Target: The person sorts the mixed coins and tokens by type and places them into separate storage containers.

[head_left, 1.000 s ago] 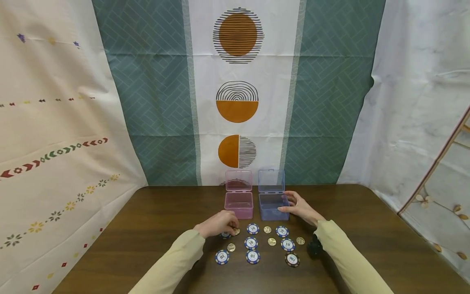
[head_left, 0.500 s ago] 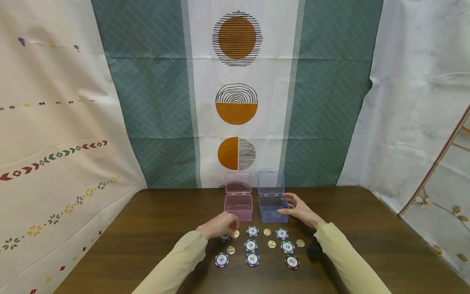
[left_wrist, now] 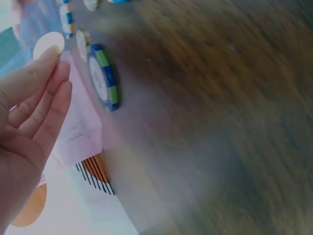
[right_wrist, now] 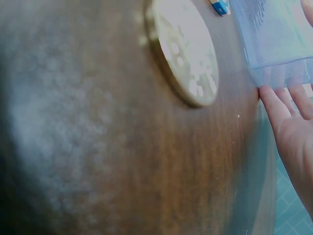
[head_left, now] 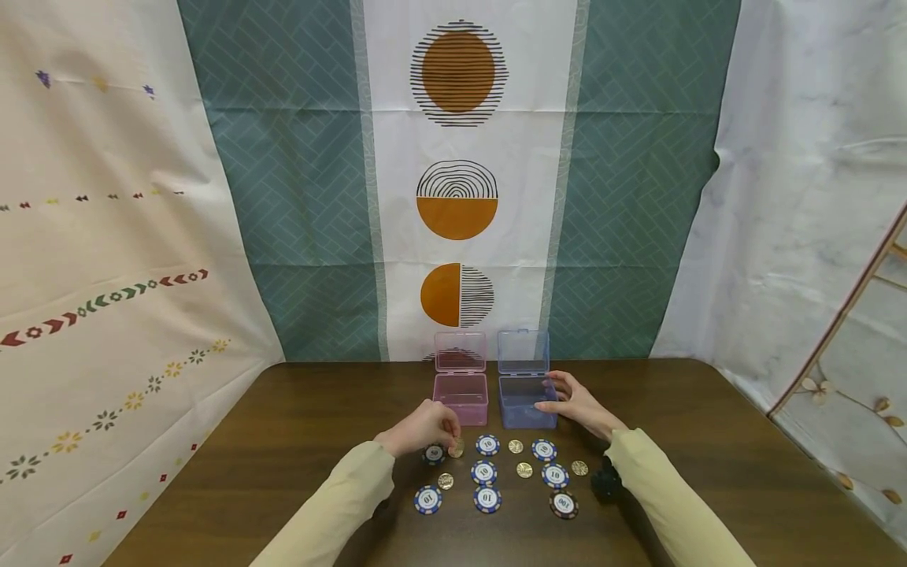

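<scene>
Brown wooden table (head_left: 305,417): left hand (head_left: 427,426) pinches round gold coin (left_wrist: 46,39), pink plastic box (head_left: 469,416) just beyond; right hand (head_left: 579,404) grips blue plastic box (head_left: 526,418).

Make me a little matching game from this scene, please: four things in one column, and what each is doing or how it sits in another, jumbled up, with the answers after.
Things:
1. The left hand
2. The dark-rimmed chip
3. The right hand
4. The pink box

States:
A. Holds the blue box by its right side
B. Stands with its lid raised
C. Pinches a gold coin
D. Lies flat on the table

Right pairs: 1-C, 2-D, 3-A, 4-B.
</scene>
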The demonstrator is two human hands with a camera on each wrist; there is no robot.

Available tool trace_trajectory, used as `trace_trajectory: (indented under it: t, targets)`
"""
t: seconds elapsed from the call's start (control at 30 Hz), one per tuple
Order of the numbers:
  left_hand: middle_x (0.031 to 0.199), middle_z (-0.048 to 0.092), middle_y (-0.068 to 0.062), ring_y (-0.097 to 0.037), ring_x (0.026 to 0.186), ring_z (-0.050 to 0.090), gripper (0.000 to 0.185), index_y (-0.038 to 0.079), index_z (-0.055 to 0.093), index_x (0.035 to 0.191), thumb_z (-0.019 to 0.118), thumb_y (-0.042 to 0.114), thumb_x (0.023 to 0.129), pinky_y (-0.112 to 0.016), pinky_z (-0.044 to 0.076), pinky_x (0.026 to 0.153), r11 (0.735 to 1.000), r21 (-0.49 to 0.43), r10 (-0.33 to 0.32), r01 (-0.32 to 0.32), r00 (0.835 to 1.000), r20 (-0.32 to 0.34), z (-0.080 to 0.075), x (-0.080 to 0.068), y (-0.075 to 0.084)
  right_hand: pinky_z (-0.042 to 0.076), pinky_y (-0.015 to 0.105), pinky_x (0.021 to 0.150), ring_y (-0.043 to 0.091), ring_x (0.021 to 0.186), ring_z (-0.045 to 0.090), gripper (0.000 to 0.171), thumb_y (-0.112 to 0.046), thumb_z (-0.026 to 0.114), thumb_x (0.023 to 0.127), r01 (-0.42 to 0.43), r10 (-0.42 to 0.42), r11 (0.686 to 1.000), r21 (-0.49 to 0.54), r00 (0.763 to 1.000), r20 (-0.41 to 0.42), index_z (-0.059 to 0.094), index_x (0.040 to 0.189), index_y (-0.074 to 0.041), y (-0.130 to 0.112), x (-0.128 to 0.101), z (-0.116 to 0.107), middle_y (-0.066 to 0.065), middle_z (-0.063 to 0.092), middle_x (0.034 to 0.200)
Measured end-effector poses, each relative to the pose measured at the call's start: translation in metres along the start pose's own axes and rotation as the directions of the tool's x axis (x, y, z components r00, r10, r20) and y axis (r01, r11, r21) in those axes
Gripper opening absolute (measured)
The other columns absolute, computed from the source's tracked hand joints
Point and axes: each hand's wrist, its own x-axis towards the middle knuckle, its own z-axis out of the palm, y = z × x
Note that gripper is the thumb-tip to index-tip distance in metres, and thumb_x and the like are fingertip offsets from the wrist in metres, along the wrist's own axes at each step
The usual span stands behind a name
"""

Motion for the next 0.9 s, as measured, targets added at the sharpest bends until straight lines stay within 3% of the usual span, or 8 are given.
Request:
trace_trajectory:
  t: [0.23,0.43,0.57,0.73,0.9]
  targets:
    - [0.071,0.061,0.005,-0.01,0.062,0.057,0.003,0.004,0.067,0.08,0.068,0.001,0.078,-0.024,0.049,0.061,0.986,-0.128,-0.113,0.106,0.992,-0.052,-0.0041,0.0004,0.0018,0.024,0.051,0.097,0.042,0.125,0.021,0.074,-0.018,0.071,0.079,-0.001,0.001,1.0,-0.012,1.0,-0.007,0.027,0.135,-0.002,0.0021,0.0021,-0.0005,0.021,0.031,0.135]
    - [0.075,0.063,0.0,-0.016,0.063,0.057,0.004,0.004,0.068,0.082,0.067,0.004,0.078,-0.029,0.05,0.061,0.951,-0.26,-0.194,0.168,0.978,-0.079,-0.0069,0.0002,0.0042,0.025,0.051,0.097,0.042,0.125,0.023,0.075,-0.019,0.072,0.078,-0.003,0.003,1.0,-0.027,1.0,-0.01,0.027,0.135,-0.002,0.0019,0.0014,-0.0001,0.021,0.032,0.135]
    - [0.076,0.064,-0.004,-0.02,0.065,0.06,0.005,0.001,0.068,0.084,0.066,0.002,0.079,-0.032,0.051,0.063,0.93,-0.336,-0.195,0.149,0.975,-0.107,-0.0086,0.0015,0.0051,0.026,0.051,0.097,0.042,0.125,0.022,0.075,-0.019,0.072,0.078,-0.003,0.002,1.0,-0.017,1.0,-0.005,0.026,0.136,-0.002,0.0023,0.0019,-0.0002,0.021,0.032,0.135]
    - [0.075,0.064,-0.01,-0.035,0.07,0.061,0.009,-0.006,0.066,0.086,0.067,0.0,0.078,-0.047,0.049,0.066,0.895,-0.431,-0.194,0.115,0.97,-0.144,-0.0093,0.0048,0.0061,0.027,0.05,0.096,0.042,0.125,0.022,0.075,-0.017,0.071,0.079,-0.002,0.002,1.0,-0.014,1.0,-0.003,0.026,0.136,-0.002,0.0031,0.0024,-0.0012,0.022,0.032,0.134]
    - [0.072,0.064,-0.008,-0.029,0.068,0.063,0.011,-0.007,0.066,0.085,0.068,0.001,0.077,-0.054,0.047,0.066,0.875,-0.467,-0.239,0.125,0.952,-0.193,-0.0103,0.0081,0.0098,0.028,0.049,0.096,0.043,0.124,0.023,0.073,-0.016,0.071,0.079,0.005,-0.004,1.0,-0.011,1.0,0.004,0.026,0.135,-0.001,0.0024,0.0019,-0.0014,0.023,0.032,0.134]
